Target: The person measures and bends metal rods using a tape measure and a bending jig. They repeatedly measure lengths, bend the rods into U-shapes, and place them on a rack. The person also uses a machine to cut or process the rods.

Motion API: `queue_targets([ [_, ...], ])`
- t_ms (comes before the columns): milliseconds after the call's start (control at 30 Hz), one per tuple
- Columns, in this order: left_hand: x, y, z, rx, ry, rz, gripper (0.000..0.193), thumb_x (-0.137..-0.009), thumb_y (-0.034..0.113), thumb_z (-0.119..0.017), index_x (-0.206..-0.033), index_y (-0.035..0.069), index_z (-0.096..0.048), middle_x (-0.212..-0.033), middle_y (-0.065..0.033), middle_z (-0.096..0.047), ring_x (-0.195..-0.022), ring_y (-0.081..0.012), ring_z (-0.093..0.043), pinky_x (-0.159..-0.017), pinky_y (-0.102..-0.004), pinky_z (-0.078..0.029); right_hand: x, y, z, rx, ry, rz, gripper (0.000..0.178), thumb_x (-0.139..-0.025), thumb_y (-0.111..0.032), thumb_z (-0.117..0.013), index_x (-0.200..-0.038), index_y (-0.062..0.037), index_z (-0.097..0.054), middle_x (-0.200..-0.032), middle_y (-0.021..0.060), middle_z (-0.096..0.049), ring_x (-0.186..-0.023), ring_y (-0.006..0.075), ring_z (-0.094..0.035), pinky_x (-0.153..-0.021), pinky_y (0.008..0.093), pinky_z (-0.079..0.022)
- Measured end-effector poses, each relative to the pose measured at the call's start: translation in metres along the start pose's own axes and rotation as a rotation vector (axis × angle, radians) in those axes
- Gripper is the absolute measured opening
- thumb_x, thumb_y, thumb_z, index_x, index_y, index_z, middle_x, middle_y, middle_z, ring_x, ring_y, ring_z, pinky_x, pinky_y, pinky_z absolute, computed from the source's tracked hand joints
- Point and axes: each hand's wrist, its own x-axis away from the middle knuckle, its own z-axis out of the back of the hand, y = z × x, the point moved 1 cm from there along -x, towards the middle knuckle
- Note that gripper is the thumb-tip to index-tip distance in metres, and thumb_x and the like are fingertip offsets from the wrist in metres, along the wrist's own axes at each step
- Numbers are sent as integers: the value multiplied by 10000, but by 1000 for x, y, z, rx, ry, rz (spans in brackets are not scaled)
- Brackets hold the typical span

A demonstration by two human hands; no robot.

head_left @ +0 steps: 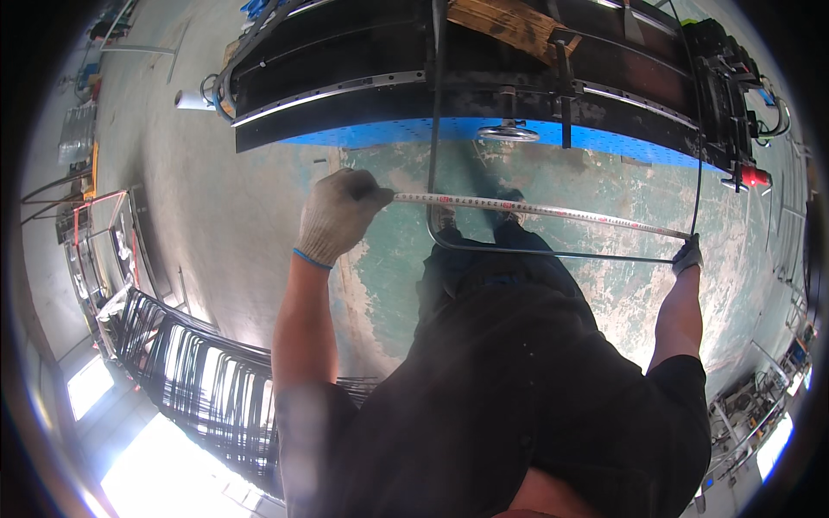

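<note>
A white measuring tape (535,208) is stretched across a bent metal rod frame (553,253) that hangs from a dark machine. My left hand (338,214), in a white knit glove, pinches the tape's left end next to the frame's left upright. My right hand (688,255), in a grey glove, grips the tape's right end at the frame's right corner. The rod forms a U with rounded lower corners below the tape.
The black machine (363,69) with a blue underside spans the top, with a wooden block (505,22) on it and a red-tipped part (753,177) at its right. A stack of black wire frames (199,380) lies lower left. The floor is worn green concrete (604,181).
</note>
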Motion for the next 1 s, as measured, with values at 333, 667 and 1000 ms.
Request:
queue_targets([
  [333,4,-1,0,4,-14,20,310,-937,345,-768,-950,37,-794,-971,-195,-743,-930,-372,-732,-854,-475,-561,-9,0,11,-83,-100,-43,536,-1047,-614,-703,-692,-281,-477,-518,-107,-330,-416,100,-287,-429,321,-208],
  [667,7,0,-1,1,-16,31,309,-936,343,-774,-950,35,-791,-972,-194,-742,-929,-369,-731,-848,-474,-555,-29,7,23,-206,-161,-97,490,-1068,-570,-681,-711,-264,-546,-527,-103,-333,-440,91,-298,-443,308,-229],
  [1000,8,-1,-2,15,-19,42,322,-942,337,-772,-932,16,-786,-925,-182,-729,-883,-342,-718,-836,-453,-550,-25,12,25,-276,-282,-37,345,-1121,-426,-640,-834,-234,-637,-598,-104,-352,-482,84,-306,-463,288,-242],
])
